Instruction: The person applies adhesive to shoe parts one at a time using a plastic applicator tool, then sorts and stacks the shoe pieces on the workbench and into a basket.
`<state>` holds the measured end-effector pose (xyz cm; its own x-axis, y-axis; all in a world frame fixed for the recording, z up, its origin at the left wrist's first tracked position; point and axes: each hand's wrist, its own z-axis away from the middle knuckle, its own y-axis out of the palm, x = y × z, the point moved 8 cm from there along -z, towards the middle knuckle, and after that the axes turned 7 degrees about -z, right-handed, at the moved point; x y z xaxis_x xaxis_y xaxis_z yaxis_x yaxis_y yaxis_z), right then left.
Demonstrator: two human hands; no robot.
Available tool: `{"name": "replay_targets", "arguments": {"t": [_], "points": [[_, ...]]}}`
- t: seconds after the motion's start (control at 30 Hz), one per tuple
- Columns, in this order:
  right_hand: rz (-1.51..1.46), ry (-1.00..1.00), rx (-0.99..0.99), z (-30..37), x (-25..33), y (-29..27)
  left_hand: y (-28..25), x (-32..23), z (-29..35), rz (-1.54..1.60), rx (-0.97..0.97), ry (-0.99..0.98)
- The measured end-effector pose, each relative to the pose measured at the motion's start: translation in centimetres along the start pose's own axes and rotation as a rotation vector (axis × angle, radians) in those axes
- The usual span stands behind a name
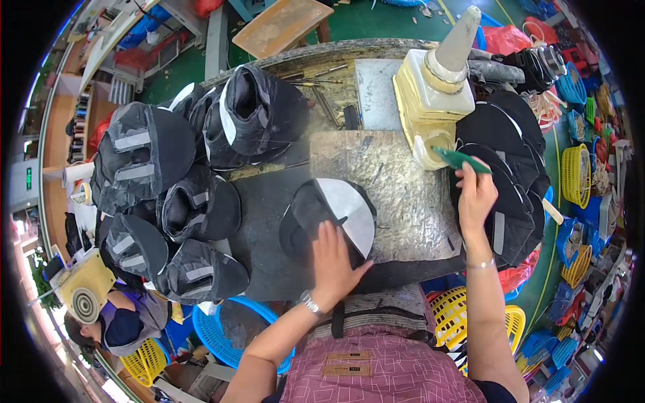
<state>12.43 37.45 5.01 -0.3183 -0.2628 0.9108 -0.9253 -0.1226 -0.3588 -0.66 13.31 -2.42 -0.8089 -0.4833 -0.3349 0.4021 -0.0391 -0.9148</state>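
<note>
My left hand point(332, 258) lies on a rounded black-and-white cap-shaped piece point(351, 209); my right hand point(478, 196) pinches a flat green tool point(453, 159).
Below and between my hands, two small brown rectangular labels point(346, 370) with dark print sit on my maroon, white-lined apron point(393, 379). Just beyond my right hand stands a cream, square-bodied container point(433, 101) topped by a grey cone point(459, 41), and the tool's tip reaches the round cream mouth point(426, 161) at its foot; I can't make out what that mouth holds. Below my left hand, a blue plastic basket point(203, 326) has dark material in it, my forearm covering part of its rim. My left fingers lie nearly together, thumb apart, hiding the piece's near middle.
</note>
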Motion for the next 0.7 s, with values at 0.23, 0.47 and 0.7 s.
{"name": "replay_targets", "arguments": {"t": [0.23,0.47,0.7], "points": [[-0.301,0.254,-0.018,-1.1,-3.5,-0.1,-6.4,2.1,-0.4,0.862,0.12,-0.205],[-0.817,0.135,0.699,5.5,10.1,9.3,-7.6,1.8,-0.3,1.475,0.228,-0.288],[-0.489,-0.296,0.579,5.4,10.8,7.5,-7.3,1.7,-0.6,1.626,0.303,-0.327]]}}
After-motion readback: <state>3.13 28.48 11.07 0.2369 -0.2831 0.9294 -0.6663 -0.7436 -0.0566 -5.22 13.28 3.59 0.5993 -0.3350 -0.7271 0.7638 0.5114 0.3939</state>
